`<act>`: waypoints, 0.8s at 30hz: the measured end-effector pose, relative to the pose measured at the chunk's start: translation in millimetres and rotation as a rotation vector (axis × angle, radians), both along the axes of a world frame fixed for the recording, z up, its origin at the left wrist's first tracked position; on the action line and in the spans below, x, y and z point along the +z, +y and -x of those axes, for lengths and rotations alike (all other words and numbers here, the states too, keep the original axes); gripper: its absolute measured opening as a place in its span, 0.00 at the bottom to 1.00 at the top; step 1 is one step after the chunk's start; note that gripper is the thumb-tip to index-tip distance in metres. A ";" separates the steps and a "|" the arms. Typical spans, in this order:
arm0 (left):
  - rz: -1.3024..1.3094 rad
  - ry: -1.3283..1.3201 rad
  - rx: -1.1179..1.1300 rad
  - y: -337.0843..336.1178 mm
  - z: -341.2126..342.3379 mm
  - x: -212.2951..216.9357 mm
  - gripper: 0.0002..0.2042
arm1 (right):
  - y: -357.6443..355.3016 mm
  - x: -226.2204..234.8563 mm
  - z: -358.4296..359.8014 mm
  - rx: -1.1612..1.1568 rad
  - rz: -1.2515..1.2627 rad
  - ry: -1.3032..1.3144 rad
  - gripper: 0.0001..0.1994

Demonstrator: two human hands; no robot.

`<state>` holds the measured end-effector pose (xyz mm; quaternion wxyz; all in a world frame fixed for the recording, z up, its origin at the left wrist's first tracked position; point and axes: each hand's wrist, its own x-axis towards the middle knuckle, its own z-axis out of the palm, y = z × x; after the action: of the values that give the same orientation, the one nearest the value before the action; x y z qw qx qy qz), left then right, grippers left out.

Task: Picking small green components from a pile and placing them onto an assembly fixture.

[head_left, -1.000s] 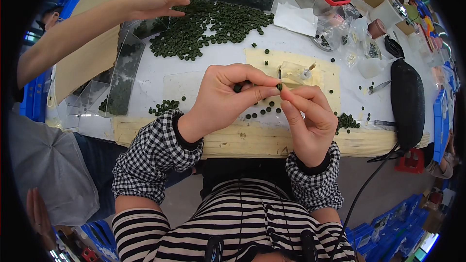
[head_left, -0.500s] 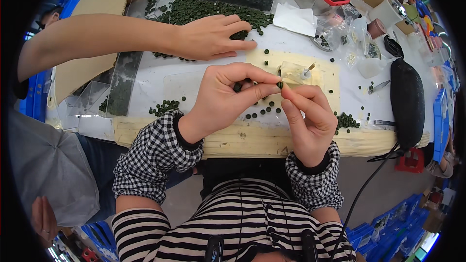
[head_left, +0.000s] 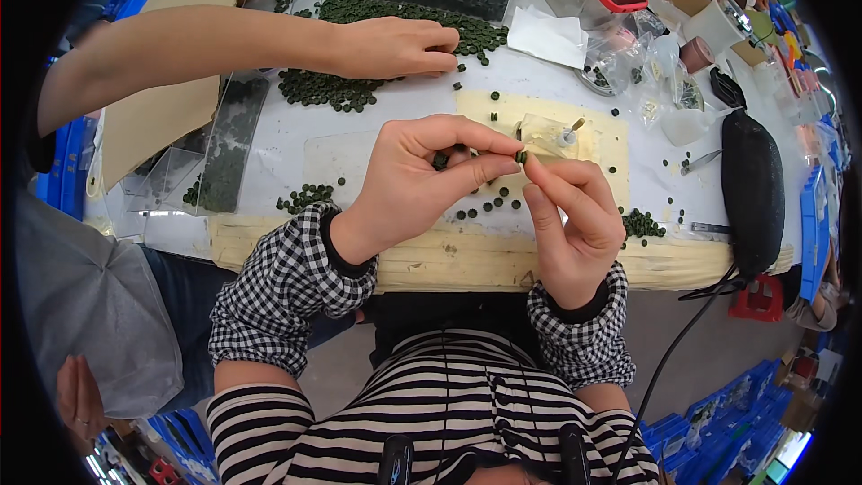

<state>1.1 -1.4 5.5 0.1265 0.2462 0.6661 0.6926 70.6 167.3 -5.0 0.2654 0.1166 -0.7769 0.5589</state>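
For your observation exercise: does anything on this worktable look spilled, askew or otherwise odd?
Small dark green discs lie scattered loose over the white table and the yellow mat, away from the big pile under another person's hand. This looks like sorting in progress, not an accident. Nothing appears damaged.

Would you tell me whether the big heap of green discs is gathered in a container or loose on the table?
Loose: the green discs lie spread over the white table, under a co-worker's hand.
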 end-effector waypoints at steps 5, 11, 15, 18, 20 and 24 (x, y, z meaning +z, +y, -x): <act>-0.021 0.065 0.015 1.0 -0.7 -0.3 0.09 | -0.3 0.8 0.1 -0.005 -0.002 0.004 0.15; -0.008 0.102 0.014 0.3 -0.4 0.5 0.09 | -0.2 0.3 0.8 -0.005 -0.005 0.015 0.15; -0.008 0.148 0.019 0.1 -0.6 -0.4 0.09 | -0.1 0.7 0.0 -0.002 -0.001 0.002 0.15; -0.010 0.171 0.015 0.3 -0.7 -0.2 0.09 | 0.4 -0.3 0.1 0.002 -0.001 0.004 0.15; -0.016 0.175 0.011 0.3 -0.9 0.0 0.09 | 0.8 -0.6 0.4 0.009 -0.004 0.009 0.15; -0.022 0.164 0.008 -0.8 -1.1 -0.5 0.09 | 1.5 0.1 1.0 0.021 -0.036 0.020 0.15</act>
<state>2.2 -2.2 5.0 0.0658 0.3009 0.6677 0.6778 69.6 168.8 -4.8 0.2652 0.1353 -0.7828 0.5464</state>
